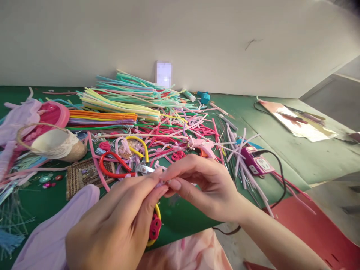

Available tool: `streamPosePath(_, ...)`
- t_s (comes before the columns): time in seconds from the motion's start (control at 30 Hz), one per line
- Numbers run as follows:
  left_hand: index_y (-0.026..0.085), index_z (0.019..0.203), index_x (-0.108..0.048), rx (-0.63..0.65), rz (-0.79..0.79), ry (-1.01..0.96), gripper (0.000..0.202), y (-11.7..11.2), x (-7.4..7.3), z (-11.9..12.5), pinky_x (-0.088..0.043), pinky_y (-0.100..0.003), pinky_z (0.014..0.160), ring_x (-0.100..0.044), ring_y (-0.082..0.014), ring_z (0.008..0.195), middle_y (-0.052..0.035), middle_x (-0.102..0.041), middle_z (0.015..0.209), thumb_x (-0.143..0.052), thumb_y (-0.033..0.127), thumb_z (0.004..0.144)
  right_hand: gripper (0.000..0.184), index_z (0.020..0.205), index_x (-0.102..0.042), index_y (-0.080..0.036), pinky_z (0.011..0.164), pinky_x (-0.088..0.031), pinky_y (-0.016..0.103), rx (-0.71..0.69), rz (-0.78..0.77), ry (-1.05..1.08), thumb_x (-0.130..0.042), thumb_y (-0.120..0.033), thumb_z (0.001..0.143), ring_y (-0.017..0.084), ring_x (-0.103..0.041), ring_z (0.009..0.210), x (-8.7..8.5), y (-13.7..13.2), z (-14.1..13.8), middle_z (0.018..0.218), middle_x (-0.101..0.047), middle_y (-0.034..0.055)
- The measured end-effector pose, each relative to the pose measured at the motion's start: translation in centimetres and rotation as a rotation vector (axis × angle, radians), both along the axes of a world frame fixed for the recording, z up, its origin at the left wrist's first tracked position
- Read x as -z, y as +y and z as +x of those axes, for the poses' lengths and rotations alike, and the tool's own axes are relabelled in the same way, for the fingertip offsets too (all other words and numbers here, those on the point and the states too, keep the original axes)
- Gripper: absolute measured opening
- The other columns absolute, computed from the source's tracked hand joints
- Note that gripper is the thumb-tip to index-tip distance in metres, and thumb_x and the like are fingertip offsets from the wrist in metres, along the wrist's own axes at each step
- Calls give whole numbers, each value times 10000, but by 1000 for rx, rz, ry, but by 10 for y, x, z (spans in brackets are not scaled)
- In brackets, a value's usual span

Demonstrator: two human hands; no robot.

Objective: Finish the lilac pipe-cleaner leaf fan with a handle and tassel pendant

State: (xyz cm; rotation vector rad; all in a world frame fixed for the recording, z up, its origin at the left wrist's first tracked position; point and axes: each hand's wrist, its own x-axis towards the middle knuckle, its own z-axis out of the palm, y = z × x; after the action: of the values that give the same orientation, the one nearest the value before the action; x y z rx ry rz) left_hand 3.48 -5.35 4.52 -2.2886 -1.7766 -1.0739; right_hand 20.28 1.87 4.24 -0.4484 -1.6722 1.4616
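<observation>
My left hand (118, 221) and my right hand (202, 183) meet above the near edge of the green table (42, 202). The fingertips of both pinch a small pale lilac piece (161, 183) between them. It is too small and too covered to name. A yellow loop with a red coiled flower (155, 226) hangs under my left hand. It looks held there, but the grip is hidden. Scissors with red handles (123, 168) lie just behind my fingers. A pink glue gun (204, 145) lies beyond my right hand.
Heaps of coloured pipe cleaners (118, 103) cover the table's middle and back. A woven basket (56, 144) and pink box (52, 114) stand at left. A purple power strip (255, 161) with a black cable sits at right, shiny sheets (298, 122) beyond it. A white wall rises behind.
</observation>
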Motion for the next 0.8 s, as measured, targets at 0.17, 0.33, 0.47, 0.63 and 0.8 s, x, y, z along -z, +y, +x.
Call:
streamPosePath(0.17,288,1038,-657,-91,25,2,139,1,-2,4,-584,-287,769,-747,-181,822,41,-775,903,-540,277,963,144,1042,-654,-178,743,-622,180,-3,-56,31,-592,-109,932,98,-736,849,2,-1,-1,989,-729,25)
streamPosePath(0.33,295,1082,-662,-90,31,11,177,-1,-3,3,-578,-286,761,-746,-190,836,29,-775,918,-539,262,960,224,1142,-619,-187,771,-621,226,3,-57,-37,-632,-163,920,119,-727,868,3,-1,4,1024,-708,46)
streamPosePath(0.47,272,1169,-641,-68,49,84,236,3,1,-3,-568,-268,729,-744,-182,823,11,-771,955,-544,230,957,268,1184,-583,-195,813,-609,261,82,64,-161,-630,-184,921,138,-703,937,2,0,11,1050,-697,58)
streamPosePath(0.63,188,1177,-587,59,90,187,244,17,24,-11,-537,-256,623,-736,-179,758,-39,-762,947,-565,286,954,186,1114,-593,-195,854,-563,385,623,364,-668,-579,-273,945,220,-661,988,11,-1,33,1087,-686,92)
streamPosePath(0.8,210,1028,-566,161,-13,200,122,19,38,-18,-542,-259,684,-710,-172,783,-31,-701,900,-467,175,966,463,1032,-594,-114,818,-516,504,971,428,-1328,-534,-559,919,371,-625,973,43,4,62,1017,-649,198)
